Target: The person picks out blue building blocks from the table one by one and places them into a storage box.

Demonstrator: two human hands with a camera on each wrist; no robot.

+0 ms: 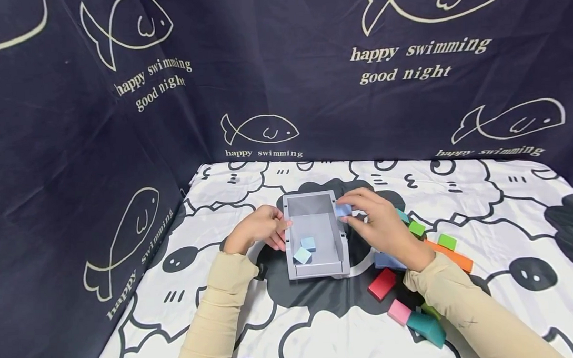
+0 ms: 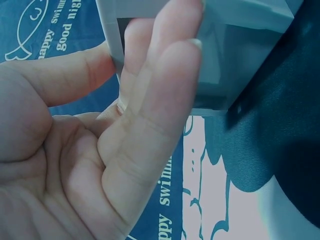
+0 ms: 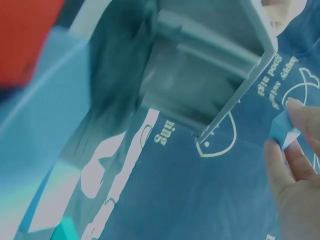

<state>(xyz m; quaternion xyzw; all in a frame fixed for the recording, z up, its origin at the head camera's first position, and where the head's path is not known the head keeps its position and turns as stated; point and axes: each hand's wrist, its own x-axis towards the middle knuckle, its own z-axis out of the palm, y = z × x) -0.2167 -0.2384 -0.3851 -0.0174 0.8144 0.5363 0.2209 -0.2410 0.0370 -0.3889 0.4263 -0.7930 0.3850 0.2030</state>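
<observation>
A grey plastic box [image 1: 318, 272], open at the top and with a low front wall, stands in front of the person. My left hand [image 1: 262, 228] grips its left side wall, thumb over the rim; in the left wrist view the fingers [image 2: 145, 105] lie against the box. Between thumb and fingertips my right hand [image 1: 380, 220] pinches a blue block [image 1: 343, 210] at the box's right rim. The right wrist view also has this block [image 3: 282, 127] in the fingertips. Inside the box, near its front, lie two light blue blocks [image 1: 308, 244].
Right of the box lie a blue block [image 1: 386, 261], a red block [image 1: 382, 284], a pink block [image 1: 399, 312], a teal block [image 1: 428, 328], an orange block [image 1: 452, 255] and small green blocks [image 1: 446, 241]. Some are partly behind the right forearm. A dark fabric wall [image 1: 332, 124] rises behind the patterned cloth.
</observation>
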